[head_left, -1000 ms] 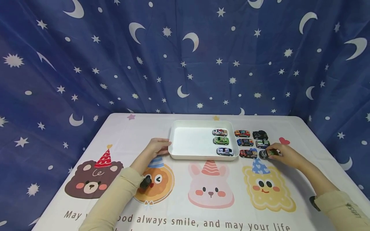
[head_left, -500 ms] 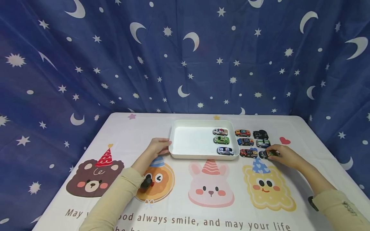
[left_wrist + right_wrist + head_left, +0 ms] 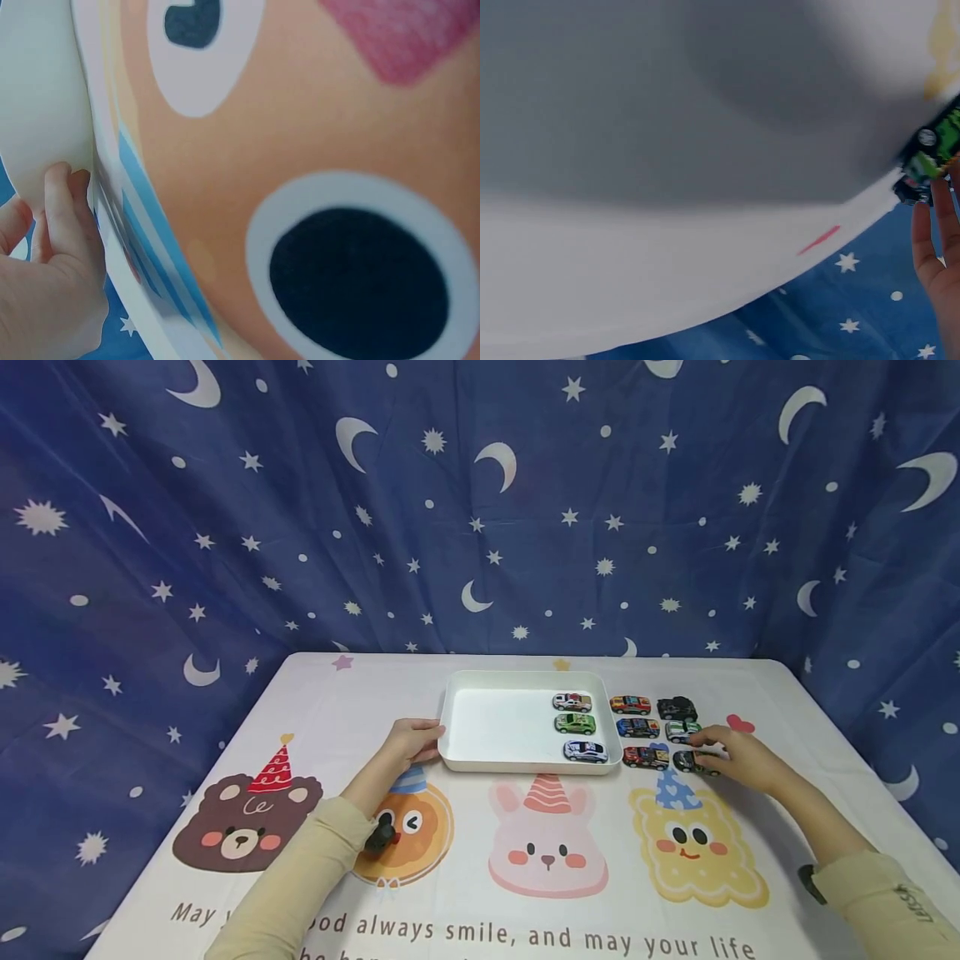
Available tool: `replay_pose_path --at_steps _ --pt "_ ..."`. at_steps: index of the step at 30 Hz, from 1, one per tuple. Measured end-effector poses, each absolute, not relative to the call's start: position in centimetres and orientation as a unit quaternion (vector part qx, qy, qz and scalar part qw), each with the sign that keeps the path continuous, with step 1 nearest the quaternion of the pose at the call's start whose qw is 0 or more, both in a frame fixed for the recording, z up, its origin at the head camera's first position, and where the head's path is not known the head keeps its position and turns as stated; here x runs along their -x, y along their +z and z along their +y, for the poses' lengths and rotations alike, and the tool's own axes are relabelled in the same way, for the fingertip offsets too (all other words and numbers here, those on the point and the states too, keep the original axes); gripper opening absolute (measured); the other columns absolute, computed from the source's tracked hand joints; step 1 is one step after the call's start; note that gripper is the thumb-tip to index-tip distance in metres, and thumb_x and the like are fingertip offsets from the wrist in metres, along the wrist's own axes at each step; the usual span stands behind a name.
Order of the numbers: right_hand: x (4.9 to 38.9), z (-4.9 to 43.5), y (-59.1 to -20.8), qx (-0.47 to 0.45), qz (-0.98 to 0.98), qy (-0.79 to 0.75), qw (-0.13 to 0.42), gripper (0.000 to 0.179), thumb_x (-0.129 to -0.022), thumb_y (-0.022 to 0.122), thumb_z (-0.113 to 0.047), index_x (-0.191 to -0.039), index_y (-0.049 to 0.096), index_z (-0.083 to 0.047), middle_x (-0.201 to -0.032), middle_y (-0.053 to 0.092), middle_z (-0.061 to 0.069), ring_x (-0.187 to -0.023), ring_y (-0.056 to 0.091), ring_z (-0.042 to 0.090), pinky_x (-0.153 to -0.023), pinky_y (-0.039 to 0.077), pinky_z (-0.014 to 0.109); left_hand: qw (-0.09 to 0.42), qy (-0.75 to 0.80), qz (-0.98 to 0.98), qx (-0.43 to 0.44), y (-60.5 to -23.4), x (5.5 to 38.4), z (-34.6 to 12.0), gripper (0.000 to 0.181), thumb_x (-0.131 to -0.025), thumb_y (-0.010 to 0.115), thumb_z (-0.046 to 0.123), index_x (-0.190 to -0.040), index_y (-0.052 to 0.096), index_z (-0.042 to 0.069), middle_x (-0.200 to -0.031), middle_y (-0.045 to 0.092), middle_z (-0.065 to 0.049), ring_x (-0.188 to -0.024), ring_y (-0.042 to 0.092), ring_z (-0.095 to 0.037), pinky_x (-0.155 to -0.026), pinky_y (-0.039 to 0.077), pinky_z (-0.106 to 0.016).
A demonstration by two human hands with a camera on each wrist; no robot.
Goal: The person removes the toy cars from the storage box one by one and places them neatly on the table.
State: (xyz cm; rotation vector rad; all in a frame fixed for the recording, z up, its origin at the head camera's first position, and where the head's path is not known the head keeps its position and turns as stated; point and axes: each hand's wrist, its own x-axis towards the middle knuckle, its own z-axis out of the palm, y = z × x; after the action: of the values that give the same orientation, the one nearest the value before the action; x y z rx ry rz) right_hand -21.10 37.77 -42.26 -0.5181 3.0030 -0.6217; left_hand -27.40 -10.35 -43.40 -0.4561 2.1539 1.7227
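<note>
A shallow white tray [image 3: 495, 767] stands at the back of the table. My left hand [image 3: 408, 742] holds its left wall, fingers and thumb at the rim in the left wrist view. Three toy cars lie along the tray's right side: a white-and-red one [image 3: 572, 702], a green one [image 3: 575, 724] and a white one [image 3: 586, 752]. Beyond the right wall, my right hand [image 3: 738, 758] has its fingertips by a green-and-white toy car [image 3: 681, 732], above a dark toy car [image 3: 686, 762]. In the right wrist view its visible fingers [image 3: 922, 232] are fairly straight beside a black-and-green car [image 3: 928, 138].
Other toy cars stand right of the tray: an orange one [image 3: 630, 704], a blue one [image 3: 638, 727], a red-and-black one [image 3: 646, 757] and a black one [image 3: 677, 708]. A printed white cloth [image 3: 465, 843] covers the table. A blue star-patterned curtain [image 3: 420, 527] hangs behind.
My right hand has let go of the dark toy car and risen slightly backward, to the green-and-white one. The left hand stays on the tray's left wall.
</note>
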Motion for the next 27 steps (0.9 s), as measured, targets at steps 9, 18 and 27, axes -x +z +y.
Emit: replay_pose_path --at_steps 9,18,27 --pt "22.0 35.7 -41.0 0.171 0.967 -0.19 0.004 0.032 -0.088 0.064 -0.008 -0.115 0.06 0.008 -0.11 0.064 0.026 -0.103 0.058 0.043 -0.087 0.051 0.058 0.165 0.62 0.751 0.155 -43.6 27.3 -10.3 0.039 -0.092 0.061 0.014 -0.128 0.055 0.001 -0.114 0.062 -0.017 -0.066 0.061 -0.006 -0.063 0.059 -0.017" --pt "23.1 33.5 -40.6 0.165 0.967 -0.196 0.005 0.032 -0.087 0.066 -0.009 -0.116 0.062 0.003 -0.113 0.063 0.025 -0.106 0.057 0.042 -0.092 0.05 0.059 0.165 0.629 0.745 0.153 -43.4 27.2 -10.3 0.04 -0.092 0.061 0.013 -0.129 0.054 -0.001 -0.109 0.064 -0.016 -0.063 0.061 -0.005 -0.062 0.06 -0.019" --pt "24.7 31.9 -40.4 0.158 0.968 -0.196 0.014 0.031 -0.089 0.064 -0.011 -0.116 0.062 0.002 -0.119 0.06 0.026 -0.111 0.054 0.044 -0.096 0.047 0.06 0.162 0.633 0.744 0.136 -44.6 27.8 -10.7 0.037 -0.088 0.067 0.015 -0.122 0.06 0.0 -0.106 0.066 -0.017 -0.075 0.068 -0.015 -0.07 0.062 -0.026"
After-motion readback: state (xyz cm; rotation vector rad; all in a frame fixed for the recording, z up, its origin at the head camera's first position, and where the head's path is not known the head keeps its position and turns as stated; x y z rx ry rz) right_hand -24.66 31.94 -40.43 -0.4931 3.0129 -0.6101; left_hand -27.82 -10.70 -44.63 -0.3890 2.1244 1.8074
